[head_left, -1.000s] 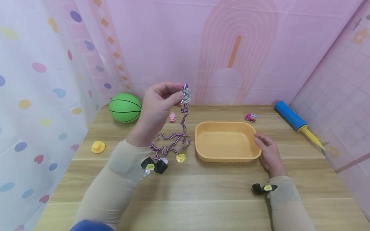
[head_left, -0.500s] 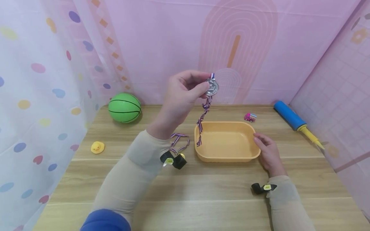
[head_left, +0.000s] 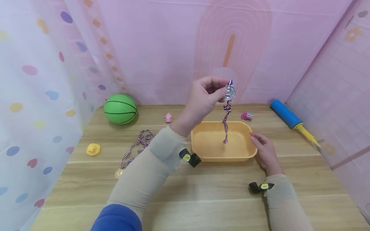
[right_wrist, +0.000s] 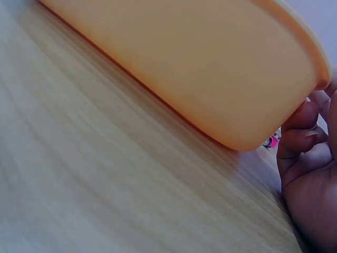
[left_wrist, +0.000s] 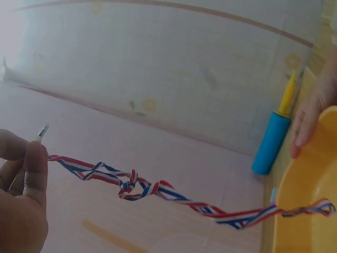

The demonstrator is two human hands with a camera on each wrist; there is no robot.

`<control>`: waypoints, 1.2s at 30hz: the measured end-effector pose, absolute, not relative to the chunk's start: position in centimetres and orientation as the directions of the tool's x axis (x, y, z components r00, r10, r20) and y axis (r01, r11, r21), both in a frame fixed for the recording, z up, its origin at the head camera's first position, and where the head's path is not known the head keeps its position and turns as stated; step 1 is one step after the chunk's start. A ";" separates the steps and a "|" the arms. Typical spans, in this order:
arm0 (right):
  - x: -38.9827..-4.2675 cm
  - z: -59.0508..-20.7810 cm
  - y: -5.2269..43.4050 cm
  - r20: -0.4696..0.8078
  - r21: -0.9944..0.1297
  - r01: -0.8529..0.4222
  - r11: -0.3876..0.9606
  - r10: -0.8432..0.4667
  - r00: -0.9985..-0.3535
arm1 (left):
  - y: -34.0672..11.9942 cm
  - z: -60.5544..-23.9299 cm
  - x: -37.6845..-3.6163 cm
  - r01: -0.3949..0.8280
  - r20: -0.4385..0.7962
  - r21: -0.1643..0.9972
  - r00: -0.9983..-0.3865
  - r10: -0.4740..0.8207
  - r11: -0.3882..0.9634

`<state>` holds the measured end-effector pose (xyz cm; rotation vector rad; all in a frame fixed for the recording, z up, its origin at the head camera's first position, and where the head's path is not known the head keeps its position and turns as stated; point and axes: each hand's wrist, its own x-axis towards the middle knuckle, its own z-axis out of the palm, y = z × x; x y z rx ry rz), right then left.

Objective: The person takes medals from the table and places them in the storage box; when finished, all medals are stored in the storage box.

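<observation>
A pink-walled booth encloses a wooden surface (head_left: 202,192). Far left sit a yellow duck (head_left: 93,149) and a green ball (head_left: 120,108); just right of them, more medals (head_left: 136,149) lie loose in a tangle of ribbons, not yet put away. The left hand (head_left: 203,99) is raised over the orange tub (head_left: 202,154), pinching a silver medal (head_left: 229,92) between thumb and fingertips, its striped ribbon (head_left: 225,125) dangling so the end hangs over or into the tub. The tub looks otherwise empty, so the sorting seems barely begun. The right hand (head_left: 264,152) rests its fingers against the tub's right rim, steadying it. Beyond lie a toy car (head_left: 247,116) and a blue pump (head_left: 286,114).
</observation>
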<state>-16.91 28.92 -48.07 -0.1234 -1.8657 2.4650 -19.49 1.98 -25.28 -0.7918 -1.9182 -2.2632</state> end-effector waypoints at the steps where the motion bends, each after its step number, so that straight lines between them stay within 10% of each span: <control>1: -16.9 -48.1 28.9 -0.036 -0.962 0.012 -0.274 0.084 -0.996 | 1.7 -25.6 -19.7 0.365 0.411 0.908 -0.873 0.264 -0.206; 36: -16.5 -47.7 28.1 -0.012 -0.951 -0.017 -0.310 0.091 -0.996 | 6.6 -39.7 -21.2 0.006 -0.034 0.990 -0.958 0.286 0.139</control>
